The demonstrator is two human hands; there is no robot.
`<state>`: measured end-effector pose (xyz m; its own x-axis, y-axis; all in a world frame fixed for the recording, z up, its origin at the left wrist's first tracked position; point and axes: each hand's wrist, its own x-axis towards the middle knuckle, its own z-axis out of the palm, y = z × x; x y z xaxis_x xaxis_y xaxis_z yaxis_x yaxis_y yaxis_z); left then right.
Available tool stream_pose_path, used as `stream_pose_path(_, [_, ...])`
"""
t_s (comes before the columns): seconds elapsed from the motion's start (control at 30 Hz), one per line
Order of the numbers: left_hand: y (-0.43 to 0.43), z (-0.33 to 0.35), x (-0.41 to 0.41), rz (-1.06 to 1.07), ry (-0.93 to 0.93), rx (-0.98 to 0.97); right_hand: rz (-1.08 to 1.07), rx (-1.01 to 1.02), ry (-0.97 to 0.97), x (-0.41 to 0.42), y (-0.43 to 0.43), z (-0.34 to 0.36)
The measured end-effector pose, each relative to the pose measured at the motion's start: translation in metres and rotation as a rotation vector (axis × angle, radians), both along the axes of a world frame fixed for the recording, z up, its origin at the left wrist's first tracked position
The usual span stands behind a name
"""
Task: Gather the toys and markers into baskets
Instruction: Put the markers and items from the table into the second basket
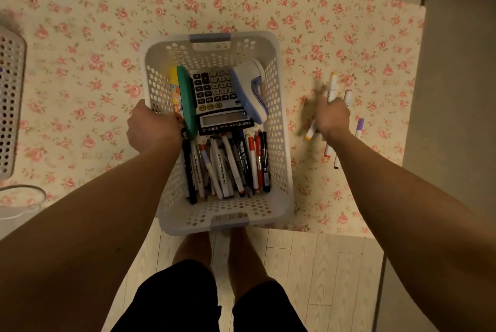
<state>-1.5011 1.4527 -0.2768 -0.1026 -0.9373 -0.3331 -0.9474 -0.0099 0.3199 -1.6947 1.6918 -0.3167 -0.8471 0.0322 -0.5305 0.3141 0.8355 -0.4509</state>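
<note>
Bordering pale plank floor [322,278], floral cloth [94,9] with loose markers [359,127], basket [281,144]

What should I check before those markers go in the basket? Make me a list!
1. Left hand grips the white basket by its rim: ok.
2. Right hand holds the yellow-tipped marker: ok.
3. How many markers that hand holds: cannot tell, it is blurred.
4. Room in the basket above the marker pile: ok.
5. Every marker off the floral cloth: not ok; the purple-capped marker lies there.
</note>
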Motion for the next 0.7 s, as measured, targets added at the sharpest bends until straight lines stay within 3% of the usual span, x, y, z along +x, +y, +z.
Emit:
stream_pose_path(0.2, [0.000, 0.001, 0.000, 0.006, 0.007, 0.018, -0.060, -0.422, 0.095, -0.007, -0.040, 0.052])
stream_pose_path(0.3, [-0.001, -0.001, 0.000, 0.013, 0.013, 0.020, -0.035, -0.535, 0.079, 0.009, -0.059, 0.073])
stream_pose_path(0.5, [-0.001, -0.001, 0.000, 0.022, 0.021, 0.011, 0.173, -0.537, -0.025, 0.069, -0.079, 0.073])
stream_pose_path(0.7, [-0.003, -0.002, 0.001, 0.012, 0.032, 0.025, 0.199, -0.457, -0.132, 0.124, -0.070, 0.037])
